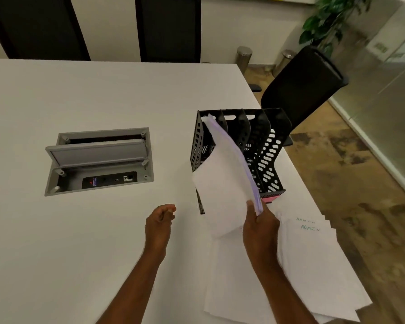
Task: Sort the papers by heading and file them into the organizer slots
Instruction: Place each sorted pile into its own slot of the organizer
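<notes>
Now right hand (258, 228) fingers pinch a bowed white paper sheaf (222, 178); left hand (159, 220) curls loosely.

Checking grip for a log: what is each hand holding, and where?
Right hand pinches the paper stack at its lower corner; left hand holds nothing.

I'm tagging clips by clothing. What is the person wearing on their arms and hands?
Nothing that shows. Both forearms are bare up to the frame's lower edge, with no sleeves in view. The left hand and right hand have no gloves, and no rings, watch or bracelets are visible.
</notes>
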